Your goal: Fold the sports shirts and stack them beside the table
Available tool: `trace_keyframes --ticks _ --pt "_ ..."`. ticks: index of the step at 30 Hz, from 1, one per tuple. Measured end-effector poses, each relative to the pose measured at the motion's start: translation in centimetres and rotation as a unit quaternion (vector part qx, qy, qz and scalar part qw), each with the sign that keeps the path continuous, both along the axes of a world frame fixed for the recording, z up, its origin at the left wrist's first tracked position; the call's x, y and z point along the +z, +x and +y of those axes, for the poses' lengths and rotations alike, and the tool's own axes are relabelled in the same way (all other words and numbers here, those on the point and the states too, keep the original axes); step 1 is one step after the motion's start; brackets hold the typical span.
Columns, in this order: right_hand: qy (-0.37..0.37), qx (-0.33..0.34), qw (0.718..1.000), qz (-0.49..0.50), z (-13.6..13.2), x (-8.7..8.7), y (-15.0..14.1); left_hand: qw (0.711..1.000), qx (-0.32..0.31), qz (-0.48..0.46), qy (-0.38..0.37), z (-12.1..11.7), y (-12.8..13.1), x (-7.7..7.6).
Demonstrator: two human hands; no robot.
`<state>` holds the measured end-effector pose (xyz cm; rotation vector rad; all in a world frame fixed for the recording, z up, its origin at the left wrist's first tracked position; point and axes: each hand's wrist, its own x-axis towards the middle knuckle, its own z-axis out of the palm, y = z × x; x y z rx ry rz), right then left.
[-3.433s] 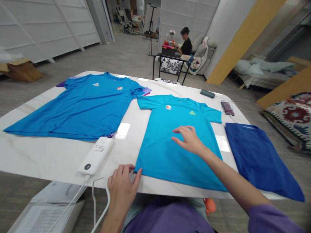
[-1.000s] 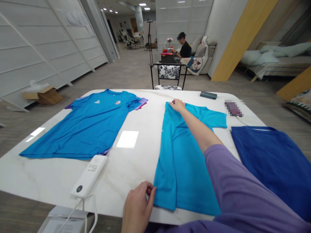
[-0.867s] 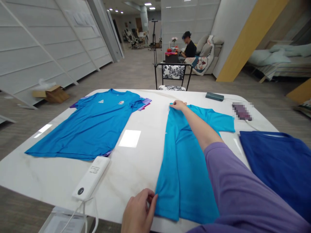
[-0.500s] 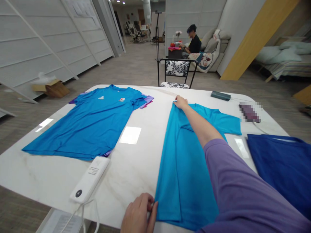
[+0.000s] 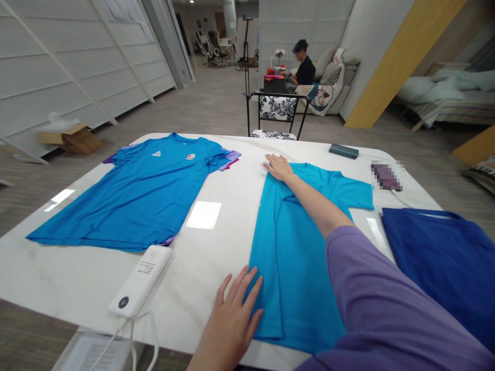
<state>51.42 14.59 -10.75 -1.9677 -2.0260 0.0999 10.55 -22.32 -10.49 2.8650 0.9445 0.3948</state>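
A light blue T-shirt [image 5: 305, 257] lies on the white table in front of me, its left side folded inward in a long strip. My right hand [image 5: 279, 168] rests on the shirt's far left corner by the shoulder, fingers stretched out. Near the hem, my left hand [image 5: 237, 309] lies flat with spread fingertips on the folded edge. Part of the shirt is hidden under my right arm and purple sleeve. To the left, a darker blue T-shirt [image 5: 143, 196] is laid out flat, with purple and red cloth peeking from under it.
A white power bank [image 5: 141, 281] with a cable sits at the near left. Folded navy cloth [image 5: 436, 257] lies at the right, below a phone [image 5: 386, 176] and a dark box-shaped device [image 5: 343, 150]. Past the table [image 5: 201, 288] stand a chair [image 5: 276, 108] and a seated person [image 5: 303, 67].
Both hands have gone from pinching the shirt's edge to lying spread on it. My left hand has moved a little up and right along the fold.
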Motion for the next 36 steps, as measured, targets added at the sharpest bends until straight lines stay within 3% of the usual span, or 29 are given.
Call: trace_keyframes --ticks 3,6,9,12,18,20,29,36 --pt "0.003 0.031 0.999 -0.008 -4.1 1.8 0.4 0.991 0.015 -0.076 -0.106 -1.2 0.9 0.6" --pt "-0.055 0.124 0.991 -0.009 -11.1 2.6 1.8 0.982 -0.022 -0.079 -0.173 -2.1 1.6 0.6" --pt "-0.07 0.144 0.986 -0.04 -18.0 2.2 2.9 0.981 -0.059 -0.058 -0.173 -2.3 1.4 0.6" --pt "-0.04 0.106 0.991 -0.074 -22.0 1.4 2.2 0.985 -0.086 -0.054 -0.142 -2.4 0.9 0.5" --pt "-0.006 0.173 0.981 -0.084 -22.7 0.7 -2.6 0.987 -0.095 -0.081 -0.104 -3.0 0.5 0.3" --pt "-0.007 0.168 0.983 -0.071 -22.6 0.8 -3.3 0.984 -0.091 -0.11 -0.108 -3.2 0.3 0.2" --pt "-0.014 0.126 0.991 -0.045 -24.2 1.4 -1.4 0.963 -0.027 -0.243 -0.113 -4.4 -1.2 -0.5" --pt "-0.008 0.15 0.987 -0.064 -25.9 1.4 -1.5 0.982 -0.058 -0.136 -0.117 -4.0 -1.1 -0.3"
